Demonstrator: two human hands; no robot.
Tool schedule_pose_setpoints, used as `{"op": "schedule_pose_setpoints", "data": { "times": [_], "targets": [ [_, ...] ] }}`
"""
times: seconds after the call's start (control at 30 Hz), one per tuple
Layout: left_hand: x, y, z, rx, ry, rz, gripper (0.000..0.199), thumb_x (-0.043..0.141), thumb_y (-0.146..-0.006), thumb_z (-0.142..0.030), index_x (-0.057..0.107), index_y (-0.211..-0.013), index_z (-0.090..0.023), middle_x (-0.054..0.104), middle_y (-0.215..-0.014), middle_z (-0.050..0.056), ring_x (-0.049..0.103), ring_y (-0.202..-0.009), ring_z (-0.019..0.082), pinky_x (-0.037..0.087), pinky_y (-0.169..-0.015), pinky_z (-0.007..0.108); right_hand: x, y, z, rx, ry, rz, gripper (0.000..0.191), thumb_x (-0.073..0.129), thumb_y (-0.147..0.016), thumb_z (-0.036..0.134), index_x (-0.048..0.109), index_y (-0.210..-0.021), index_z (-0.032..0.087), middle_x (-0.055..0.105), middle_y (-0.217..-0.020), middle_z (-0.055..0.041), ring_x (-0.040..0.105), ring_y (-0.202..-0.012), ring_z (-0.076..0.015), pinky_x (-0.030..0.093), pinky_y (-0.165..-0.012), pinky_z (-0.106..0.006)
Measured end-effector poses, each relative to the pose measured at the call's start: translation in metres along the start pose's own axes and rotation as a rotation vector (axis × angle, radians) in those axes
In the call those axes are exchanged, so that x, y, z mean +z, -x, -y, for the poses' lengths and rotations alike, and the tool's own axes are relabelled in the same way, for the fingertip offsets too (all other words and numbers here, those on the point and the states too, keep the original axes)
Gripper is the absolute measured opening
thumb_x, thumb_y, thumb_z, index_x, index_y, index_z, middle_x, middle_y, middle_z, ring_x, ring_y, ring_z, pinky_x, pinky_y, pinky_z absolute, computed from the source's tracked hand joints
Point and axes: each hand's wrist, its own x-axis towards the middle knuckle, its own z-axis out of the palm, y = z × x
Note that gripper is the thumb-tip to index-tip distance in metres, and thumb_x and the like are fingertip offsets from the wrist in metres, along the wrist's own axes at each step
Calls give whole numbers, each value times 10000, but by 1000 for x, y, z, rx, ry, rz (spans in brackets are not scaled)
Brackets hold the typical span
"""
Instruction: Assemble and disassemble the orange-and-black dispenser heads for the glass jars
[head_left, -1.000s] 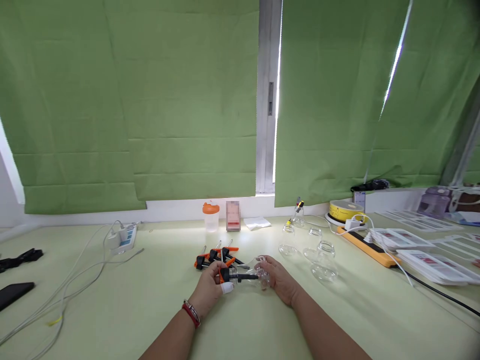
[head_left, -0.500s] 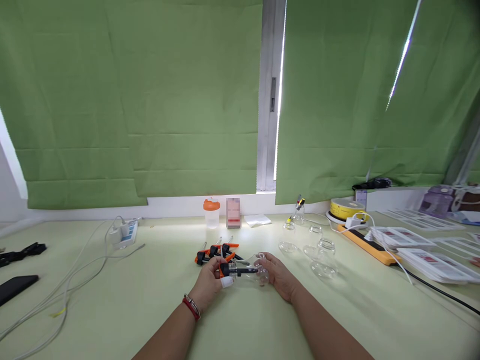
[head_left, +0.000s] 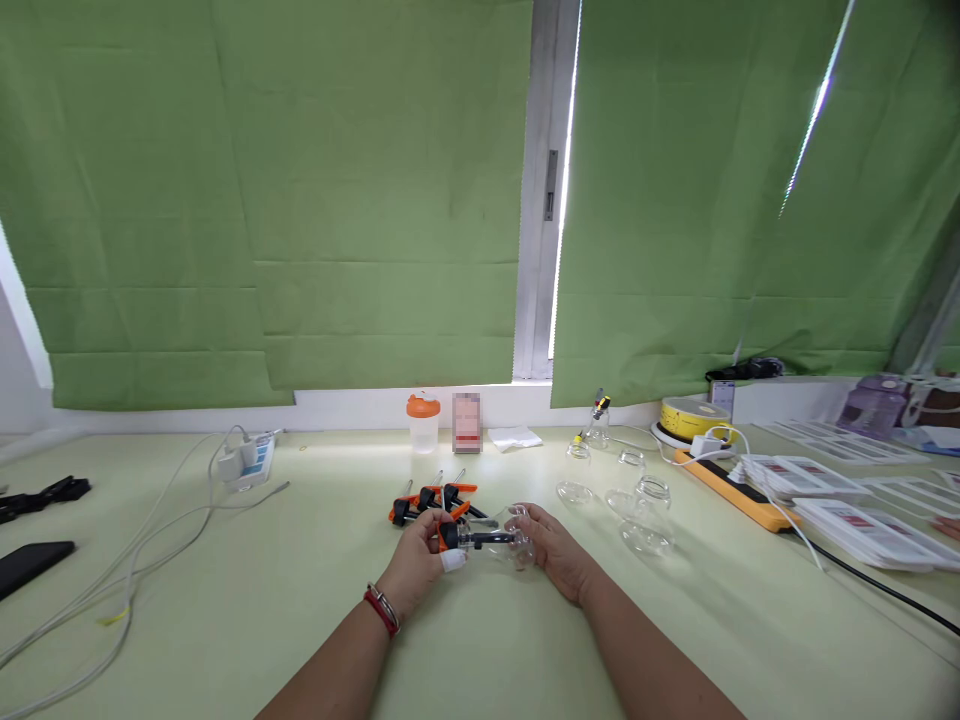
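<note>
My left hand (head_left: 424, 556), with a white wrap on one finger, grips a black and orange pump top (head_left: 454, 536) whose dark stem points right. In my right hand (head_left: 553, 548) is a clear glass bottle (head_left: 520, 550) lying on its side, its base end toward my palm. The stem reaches across the bottle and seems to be inside it; the clear glass makes this hard to tell. Just behind my left hand several more black and orange tops (head_left: 429, 500) lie in a cluster on the table (head_left: 480, 650).
Clear glass bottles (head_left: 646, 520) stand to the right of my hands. Behind are an orange-lidded cup (head_left: 424, 424) and a pinkish card (head_left: 466, 424). An orange power strip (head_left: 739, 492) and white trays (head_left: 874, 530) lie right; cables (head_left: 131, 580) lie left.
The dark stem has moved a little further right relative to the bottle. Both hands keep their hold in nearly the same place.
</note>
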Motion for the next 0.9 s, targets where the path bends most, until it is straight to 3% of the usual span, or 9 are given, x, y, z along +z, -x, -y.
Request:
{"op": "schedule_pose_setpoints", "data": {
  "times": [0.17,0.33,0.53,0.8,0.9],
  "targets": [
    [0,1,0,2,-11,-4,486,807,-498,-174,495,-870,-189,637,-927,34,629,-731,142,492,-643,239,1,1,0,2,26,6,339,638,-758,444,548,-1002,228,555,-927,-24,536,-735,-140,452,-544,-246],
    [-2,-2,3,9,-11,-16,491,815,-494,-189,487,-861,-193,648,-922,34,634,-719,144,495,-639,243,0,0,-1,-5,114,-41,463,610,-764,498,457,-1146,285,567,-986,-30,562,-789,-166,479,-620,-292],
    [-6,-3,2,28,-11,-20,466,805,-528,-191,504,-884,-192,661,-924,41,640,-758,150,499,-667,245,-5,-3,-4,-22,236,-52,489,532,-776,598,478,-1131,266,583,-1037,-52,593,-802,-170,463,-689,-314],
    [-4,-2,3,21,-11,-10,479,811,-513,-172,505,-882,-186,656,-934,37,642,-730,140,505,-671,247,1,-3,-6,-46,337,-98,533,429,-778,682,509,-1029,219,570,-834,-9,575,-624,-126,397,-504,-232],
    [-5,-1,2,27,-15,-11,477,810,-516,-192,501,-880,-189,658,-947,42,646,-734,148,504,-669,253,2,-4,-6,-58,358,-123,559,420,-770,696,525,-1047,222,583,-881,-25,569,-648,-134,405,-489,-232]
  ]
}}
